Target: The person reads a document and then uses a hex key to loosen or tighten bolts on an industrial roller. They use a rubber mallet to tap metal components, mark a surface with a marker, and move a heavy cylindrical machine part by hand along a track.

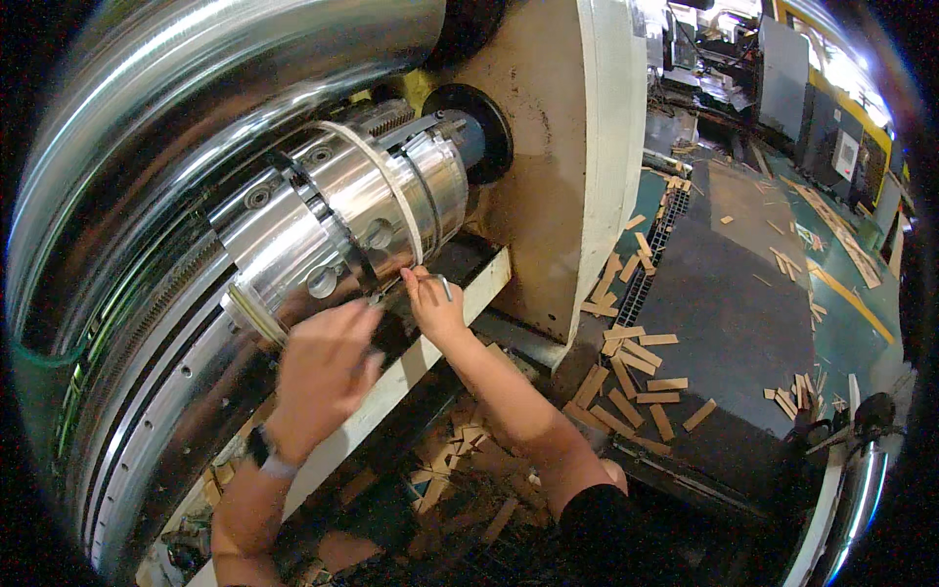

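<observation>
A shiny metal cylinder point(367, 191) with round holes and recessed bolts sits on a shaft, with a pale narrow band point(386, 176) round it. At the cylinder's lower edge, my right hand point(437, 308) is closed, its thumb and forefinger close to the lower end of the band. A thin metal rod point(447, 287) sticks out of this hand; the rest of it is hidden. Just left of it, my left hand point(328, 367) is raised near the cylinder's underside, its fingers smeared by motion. A dark watch point(259, 447) is on the left wrist.
Large polished rollers point(235, 59) fill the upper left. A pale metal rail point(396, 377) runs below the cylinder, and a machine side plate point(538, 166) stands to its right. Several flat brown strips point(638, 357) lie scattered over the floor and dark mat point(724, 293).
</observation>
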Available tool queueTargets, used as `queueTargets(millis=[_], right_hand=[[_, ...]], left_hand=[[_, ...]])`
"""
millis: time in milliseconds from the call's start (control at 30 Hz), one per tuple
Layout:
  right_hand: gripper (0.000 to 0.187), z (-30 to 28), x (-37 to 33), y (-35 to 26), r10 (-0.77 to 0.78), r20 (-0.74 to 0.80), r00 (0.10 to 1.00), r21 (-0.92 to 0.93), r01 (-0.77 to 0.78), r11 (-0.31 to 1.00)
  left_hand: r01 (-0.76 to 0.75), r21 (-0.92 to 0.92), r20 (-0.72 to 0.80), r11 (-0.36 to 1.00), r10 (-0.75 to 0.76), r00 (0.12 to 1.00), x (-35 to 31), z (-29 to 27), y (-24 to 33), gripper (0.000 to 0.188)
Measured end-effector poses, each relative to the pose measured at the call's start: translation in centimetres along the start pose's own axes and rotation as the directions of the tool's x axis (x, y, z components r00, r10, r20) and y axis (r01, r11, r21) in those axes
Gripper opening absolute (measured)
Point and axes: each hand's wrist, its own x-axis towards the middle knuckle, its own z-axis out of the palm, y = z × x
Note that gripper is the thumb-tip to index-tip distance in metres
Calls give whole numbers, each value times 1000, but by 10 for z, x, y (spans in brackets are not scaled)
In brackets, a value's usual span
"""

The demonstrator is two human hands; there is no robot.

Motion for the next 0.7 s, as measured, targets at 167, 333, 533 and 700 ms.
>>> queueTargets(millis=[167, 333, 533, 700], right_hand=[[30, 9, -3, 13, -90, 157, 983, -215, 123, 969], [35, 20, 3, 26, -38, 154, 987, 78, 26, 997], [21, 16, -2, 19, -258, -105, 961, -52, 253, 966], [10, 13, -7, 17, -185, -114, 976, -16, 184, 983]], left_hand=[[-217, 84, 131, 973, 205, 970, 77, 69, 20, 35], [-192, 73, 374, 979, 151, 915, 98, 83, 4, 23], [91, 32, 35, 995, -93, 995, 108, 88, 0, 14], [630, -685, 483, 365, -421, 768, 101, 99, -9, 28]])
